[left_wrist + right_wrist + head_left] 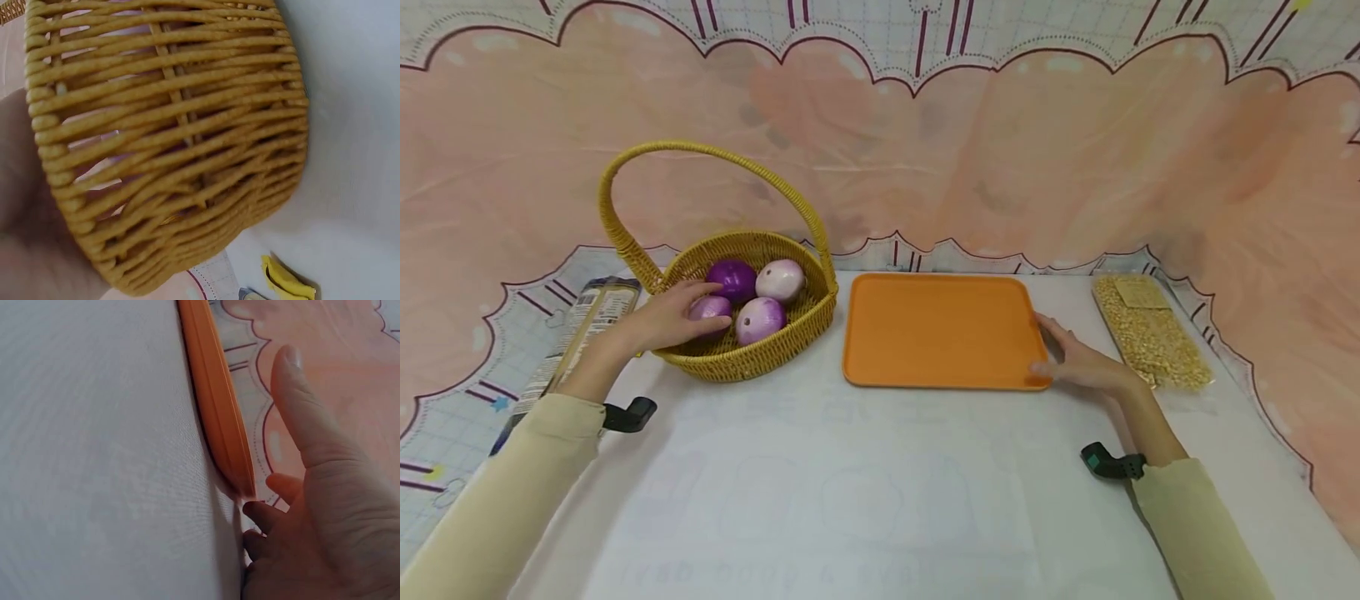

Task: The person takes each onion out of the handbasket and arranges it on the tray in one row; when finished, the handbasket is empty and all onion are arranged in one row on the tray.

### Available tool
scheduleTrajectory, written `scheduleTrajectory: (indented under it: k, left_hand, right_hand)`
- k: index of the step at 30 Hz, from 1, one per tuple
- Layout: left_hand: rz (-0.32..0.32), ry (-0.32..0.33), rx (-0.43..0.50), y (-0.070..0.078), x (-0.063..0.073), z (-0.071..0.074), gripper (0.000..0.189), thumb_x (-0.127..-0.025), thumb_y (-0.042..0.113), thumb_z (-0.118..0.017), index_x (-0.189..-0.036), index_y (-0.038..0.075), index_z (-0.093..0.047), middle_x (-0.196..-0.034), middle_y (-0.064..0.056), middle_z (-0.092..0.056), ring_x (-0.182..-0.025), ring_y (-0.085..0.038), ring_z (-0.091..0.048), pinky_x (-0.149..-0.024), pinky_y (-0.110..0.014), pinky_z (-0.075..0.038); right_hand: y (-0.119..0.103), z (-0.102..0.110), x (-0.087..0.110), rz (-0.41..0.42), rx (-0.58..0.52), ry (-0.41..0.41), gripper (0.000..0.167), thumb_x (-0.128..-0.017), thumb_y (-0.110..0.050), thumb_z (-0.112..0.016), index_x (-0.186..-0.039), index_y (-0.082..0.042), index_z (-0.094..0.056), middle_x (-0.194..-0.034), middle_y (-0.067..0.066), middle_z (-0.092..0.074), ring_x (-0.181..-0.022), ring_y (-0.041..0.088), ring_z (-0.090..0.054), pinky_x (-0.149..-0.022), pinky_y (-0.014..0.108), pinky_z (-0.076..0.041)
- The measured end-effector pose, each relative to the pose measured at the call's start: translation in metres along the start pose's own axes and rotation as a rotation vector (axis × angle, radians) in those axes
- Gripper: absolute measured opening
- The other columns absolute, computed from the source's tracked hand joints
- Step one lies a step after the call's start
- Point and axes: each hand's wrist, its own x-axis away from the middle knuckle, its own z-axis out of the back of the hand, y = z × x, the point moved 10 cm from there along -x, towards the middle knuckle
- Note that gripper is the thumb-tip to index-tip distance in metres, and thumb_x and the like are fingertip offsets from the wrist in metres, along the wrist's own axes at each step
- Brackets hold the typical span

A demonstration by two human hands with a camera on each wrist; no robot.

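A yellow wicker basket [741, 367] with a tall handle holds several purple-and-white onions [762, 321]. Reaching over its left rim, my left hand [662, 318] has its fingers and thumb around the leftmost onion [709, 310]. In the left wrist view the woven basket wall [175, 125] hides the fingertips. An orange tray [943, 333] lies flat to the right of the basket. At the tray's right edge is my right hand [1078, 362], its thumb raised and spread from the fingers. The right wrist view shows those fingers [262, 515] beside the tray corner [234, 469].
Beside the basket, partly behind the left arm, lies a long printed packet [598, 312]. A clear bag of yellow corn kernels [1153, 333] rests right of the tray. A white cover [850, 500] spreads over the table, and a patterned cloth [925, 167] hangs behind.
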Motion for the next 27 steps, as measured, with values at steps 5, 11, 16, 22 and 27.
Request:
scheduleTrajectory:
  k: [5, 11, 16, 22, 27]
  left_hand:
    - [-0.016, -0.002, -0.031, -0.001, 0.0, -0.004, 0.07, -0.093, 0.038, -0.062, -0.142, -0.007, -0.039, -0.144, -0.037, -0.034, -0.131, -0.054, -0.033, -0.106, -0.069, -0.031]
    - [-0.02, 0.048, -0.038, -0.002, -0.001, -0.007, 0.063, -0.093, 0.033, -0.063, -0.137, -0.008, -0.045, -0.137, -0.036, -0.045, -0.127, -0.053, -0.041, -0.105, -0.066, -0.034]
    - [0.027, 0.114, 0.017, -0.003, -0.002, -0.001, 0.06, -0.095, 0.032, -0.061, -0.138, -0.006, -0.044, -0.136, -0.036, -0.047, -0.125, -0.053, -0.044, -0.104, -0.066, -0.034]
    - [0.063, 0.207, 0.116, -0.001, 0.005, 0.008, 0.061, -0.095, 0.033, -0.06, -0.141, -0.004, -0.042, -0.14, -0.034, -0.044, -0.126, -0.052, -0.043, -0.104, -0.067, -0.034]
    - [0.049, 0.28, 0.151, 0.003, 0.008, 0.014, 0.059, -0.095, 0.033, -0.06, -0.141, -0.002, -0.043, -0.139, -0.032, -0.046, -0.126, -0.05, -0.044, -0.103, -0.066, -0.035]
  right_hand:
    - [0.0, -0.005, -0.001, -0.002, 0.082, 0.008, 0.105, -0.084, -0.033, -0.073, -0.157, -0.013, -0.001, -0.163, 0.021, 0.005, -0.146, 0.049, 0.016, -0.11, 0.073, 0.008]
    - [0.004, -0.008, -0.001, -0.031, 0.189, 0.019, 0.111, -0.08, -0.043, -0.075, -0.157, -0.01, -0.003, -0.161, 0.027, 0.006, -0.142, 0.058, 0.013, -0.107, 0.077, 0.001]
    - [0.004, -0.008, 0.0, -0.033, 0.223, 0.018, 0.113, -0.078, -0.045, -0.077, -0.157, -0.01, -0.003, -0.161, 0.026, 0.007, -0.144, 0.056, 0.011, -0.109, 0.076, 0.001]
    - [0.004, -0.007, 0.001, -0.024, 0.232, 0.021, 0.114, -0.078, -0.046, -0.077, -0.157, -0.01, -0.002, -0.161, 0.026, 0.007, -0.143, 0.057, 0.011, -0.108, 0.077, 0.001]
    - [0.004, -0.005, 0.004, -0.03, 0.238, 0.023, 0.114, -0.078, -0.045, -0.077, -0.157, -0.01, -0.003, -0.161, 0.026, 0.007, -0.143, 0.057, 0.011, -0.107, 0.077, 0.0]
